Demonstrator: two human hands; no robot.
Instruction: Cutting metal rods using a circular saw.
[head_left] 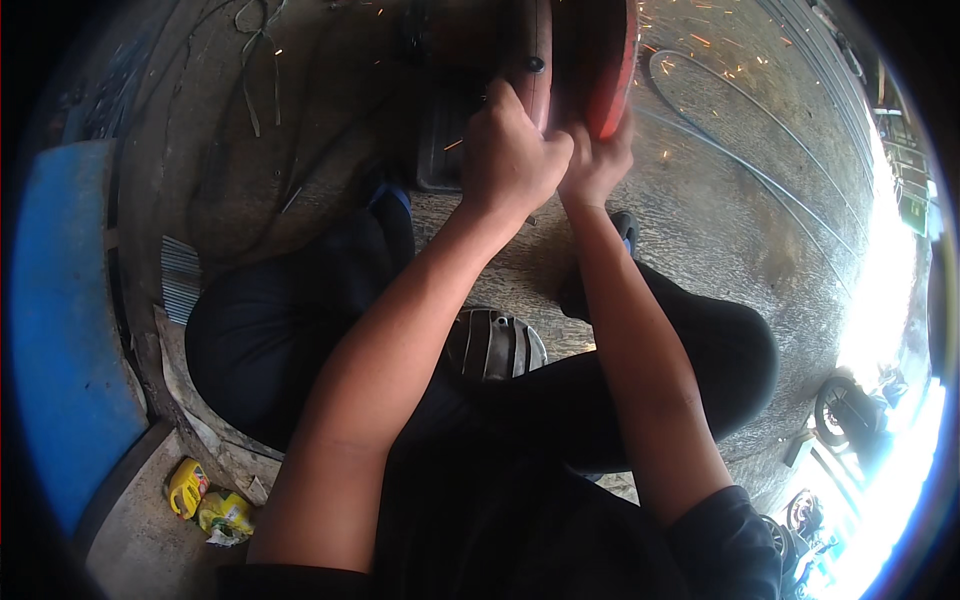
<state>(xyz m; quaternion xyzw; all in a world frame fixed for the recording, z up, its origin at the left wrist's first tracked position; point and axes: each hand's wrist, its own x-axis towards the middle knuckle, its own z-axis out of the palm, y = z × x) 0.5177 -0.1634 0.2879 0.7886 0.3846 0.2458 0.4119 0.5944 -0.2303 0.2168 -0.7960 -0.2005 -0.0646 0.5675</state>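
Observation:
My left hand (515,150) is wrapped round the reddish handle (535,35) of what looks like a cut-off saw, at the top middle. Close beside it, my right hand (598,165) has its fingers curled beneath the lower end of the saw's red curved guard (612,85). Whatever that hand grips is hidden behind it. A dark flat base (438,150) shows to the left of my left hand. Orange sparks (700,41) fly out over the floor at the upper right. The cutting edge and any piece being cut are out of sight.
I sit on the worn floor with bent legs. A ribbed metal cover (495,343) lies between them. A cable (770,185) loops on the right. Blue panel (70,330) and yellow packets (187,487) are at left; a motorcycle wheel (838,410) stands at right.

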